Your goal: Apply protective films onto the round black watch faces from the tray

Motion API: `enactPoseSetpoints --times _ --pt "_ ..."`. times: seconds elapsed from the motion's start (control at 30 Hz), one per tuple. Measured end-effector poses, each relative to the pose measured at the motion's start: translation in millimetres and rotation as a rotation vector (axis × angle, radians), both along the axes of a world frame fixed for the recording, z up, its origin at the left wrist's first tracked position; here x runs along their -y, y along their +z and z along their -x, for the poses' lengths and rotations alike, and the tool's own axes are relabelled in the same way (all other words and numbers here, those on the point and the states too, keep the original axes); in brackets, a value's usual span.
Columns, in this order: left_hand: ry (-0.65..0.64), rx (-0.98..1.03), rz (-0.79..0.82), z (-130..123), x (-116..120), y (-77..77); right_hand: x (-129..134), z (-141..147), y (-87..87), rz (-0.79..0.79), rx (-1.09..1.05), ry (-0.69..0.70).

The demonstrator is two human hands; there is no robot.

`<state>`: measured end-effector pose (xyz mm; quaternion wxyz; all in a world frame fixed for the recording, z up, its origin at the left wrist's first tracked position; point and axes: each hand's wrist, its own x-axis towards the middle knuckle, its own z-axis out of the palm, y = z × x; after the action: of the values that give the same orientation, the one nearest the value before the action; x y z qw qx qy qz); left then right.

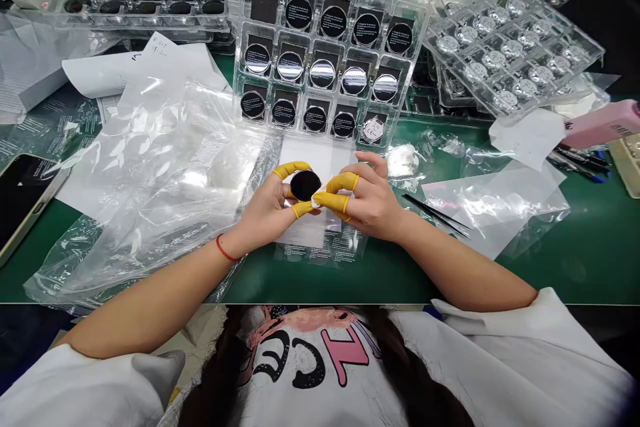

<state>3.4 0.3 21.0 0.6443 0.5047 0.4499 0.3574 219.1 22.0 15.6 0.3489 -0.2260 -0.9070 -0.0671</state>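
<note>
My left hand (274, 209) grips a round watch case with a glossy black face (305, 185) by its edge, thumb below and fingers above. Yellow finger cots cover the gripping fingertips. In my right hand (363, 199), also in yellow cots, a small white wipe (315, 200) is pinched against the lower right rim of the watch case. Just beyond both hands, a clear plastic tray (327, 47) leans tilted, its pockets holding several round black-faced watch cases with printed film. One pocket at its lower right holds a silver-backed piece (373, 128); the top left pocket shows only a black square.
Crumpled clear plastic bags (165, 167) cover the left of the green table (590, 240). A phone (27, 197) lies at the far left. Black tweezers (436, 215) rest right of my hand. Another tray of silver pieces (515, 53) and a pink bottle (603, 123) are farther right.
</note>
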Motion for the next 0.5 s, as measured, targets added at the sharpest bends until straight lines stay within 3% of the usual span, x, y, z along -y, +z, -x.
enactPoseSetpoints --times 0.17,0.27,0.37,0.5 --pt "0.010 0.019 0.037 -0.8 0.1 4.0 -11.0 -4.9 4.6 -0.022 -0.074 -0.083" --pt "0.003 0.024 0.040 -2.9 1.0 6.3 -10.0 -1.8 9.0 0.046 -0.143 -0.166" --pt "-0.019 0.020 0.057 -5.1 1.6 6.2 -5.0 4.2 8.8 0.113 -0.112 -0.190" --pt "-0.020 0.013 0.058 -5.7 1.4 2.4 0.8 9.1 4.6 0.044 -0.056 -0.183"
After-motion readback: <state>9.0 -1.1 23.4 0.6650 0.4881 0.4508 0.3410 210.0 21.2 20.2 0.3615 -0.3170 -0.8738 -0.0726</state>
